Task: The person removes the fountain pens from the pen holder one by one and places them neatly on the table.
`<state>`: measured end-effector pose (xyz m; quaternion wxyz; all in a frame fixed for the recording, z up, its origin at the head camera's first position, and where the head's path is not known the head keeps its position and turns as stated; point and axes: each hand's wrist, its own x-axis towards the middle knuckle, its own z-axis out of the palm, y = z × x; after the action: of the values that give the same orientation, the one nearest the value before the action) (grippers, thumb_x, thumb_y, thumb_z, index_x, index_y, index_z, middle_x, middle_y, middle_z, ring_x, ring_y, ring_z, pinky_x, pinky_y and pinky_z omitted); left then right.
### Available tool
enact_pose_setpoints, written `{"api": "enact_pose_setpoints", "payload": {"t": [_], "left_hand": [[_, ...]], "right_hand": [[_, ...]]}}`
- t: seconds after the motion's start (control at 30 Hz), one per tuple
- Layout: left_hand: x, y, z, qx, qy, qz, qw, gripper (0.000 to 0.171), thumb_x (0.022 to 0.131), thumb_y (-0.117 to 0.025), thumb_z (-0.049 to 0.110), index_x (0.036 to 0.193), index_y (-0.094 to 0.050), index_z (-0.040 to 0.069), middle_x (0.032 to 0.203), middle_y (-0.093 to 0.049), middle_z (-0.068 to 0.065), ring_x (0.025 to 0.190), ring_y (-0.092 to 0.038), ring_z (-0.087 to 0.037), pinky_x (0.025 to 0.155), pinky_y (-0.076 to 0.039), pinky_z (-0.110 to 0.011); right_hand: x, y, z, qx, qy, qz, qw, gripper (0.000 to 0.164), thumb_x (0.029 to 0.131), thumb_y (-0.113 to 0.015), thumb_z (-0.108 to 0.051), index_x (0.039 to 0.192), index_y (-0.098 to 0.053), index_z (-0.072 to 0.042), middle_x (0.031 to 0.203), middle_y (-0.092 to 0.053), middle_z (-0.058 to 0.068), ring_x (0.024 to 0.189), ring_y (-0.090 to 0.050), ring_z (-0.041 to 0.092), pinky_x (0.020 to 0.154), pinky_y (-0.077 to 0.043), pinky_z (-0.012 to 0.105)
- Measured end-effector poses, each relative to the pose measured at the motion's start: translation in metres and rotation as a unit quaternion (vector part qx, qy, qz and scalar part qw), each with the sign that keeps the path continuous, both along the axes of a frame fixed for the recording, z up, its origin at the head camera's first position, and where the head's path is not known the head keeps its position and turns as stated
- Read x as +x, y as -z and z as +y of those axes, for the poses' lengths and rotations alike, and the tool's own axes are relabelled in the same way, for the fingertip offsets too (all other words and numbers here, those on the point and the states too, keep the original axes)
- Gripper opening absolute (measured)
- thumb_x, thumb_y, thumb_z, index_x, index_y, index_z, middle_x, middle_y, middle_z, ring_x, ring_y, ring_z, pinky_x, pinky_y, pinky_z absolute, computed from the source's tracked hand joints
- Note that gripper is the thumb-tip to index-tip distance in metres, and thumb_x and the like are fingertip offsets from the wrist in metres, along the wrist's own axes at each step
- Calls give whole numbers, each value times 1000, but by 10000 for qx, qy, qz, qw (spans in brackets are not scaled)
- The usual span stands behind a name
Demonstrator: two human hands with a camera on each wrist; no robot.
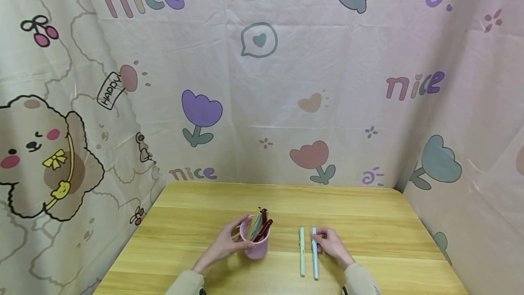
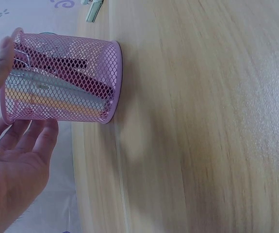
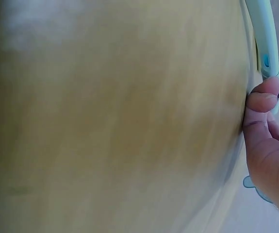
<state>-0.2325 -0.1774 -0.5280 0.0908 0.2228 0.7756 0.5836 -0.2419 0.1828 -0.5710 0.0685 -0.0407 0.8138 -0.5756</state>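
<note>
My left hand [image 1: 226, 241] grips a pink mesh pen holder [image 1: 258, 250], thumb on the near side and fingers on the far side. In the left wrist view the mesh of the pen holder [image 2: 66, 80] shows dark red, pale green and yellow pens inside. Dark red pens [image 1: 265, 226] stick out above its rim. My right hand [image 1: 331, 243] pinches a light blue pen [image 1: 315, 258] near its far end, between thumb and fingers. Close up, the right wrist view shows the fingertips on this pen [image 3: 264, 36]. Beside it on the left lies a light green pen [image 1: 302, 254], untouched.
The work surface is a light wooden table [image 1: 196, 204]. Behind it hangs a printed cloth [image 1: 254, 104] with flowers and lettering, and more cloth [image 1: 37, 240] hangs along the left and right sides.
</note>
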Motion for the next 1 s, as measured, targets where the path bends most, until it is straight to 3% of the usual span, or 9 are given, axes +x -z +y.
{"api": "enact_pose_setpoints", "payload": {"t": [0.47,0.73,1.0], "left_hand": [[-2,3,-1,1,21,61,10000,93,83,-81,11,153,-25,-11,157,-28,-37,141,-35,-57,115,-41,-58],[-2,5,-1,-57,10,221,9997,93,82,-82,14,153,-26,-11,156,-30,-37,139,-38,-58,113,-44,-55],[-1,3,0,8,39,123,9999,92,84,-80,12,153,-25,-10,157,-28,-37,141,-35,-58,115,-41,-58]], "right_hand": [[-4,-3,-10,182,-144,160,9996,25,97,-58,-3,110,-59,19,71,-63,7,49,-50,8,40,-42,15],[-5,-1,-14,368,11,97,9993,27,97,-58,-5,112,-58,18,72,-60,6,49,-49,8,40,-43,15],[-5,-2,-16,525,108,217,9983,31,94,-59,-3,118,-55,16,66,-56,3,48,-50,8,39,-43,17]]}}
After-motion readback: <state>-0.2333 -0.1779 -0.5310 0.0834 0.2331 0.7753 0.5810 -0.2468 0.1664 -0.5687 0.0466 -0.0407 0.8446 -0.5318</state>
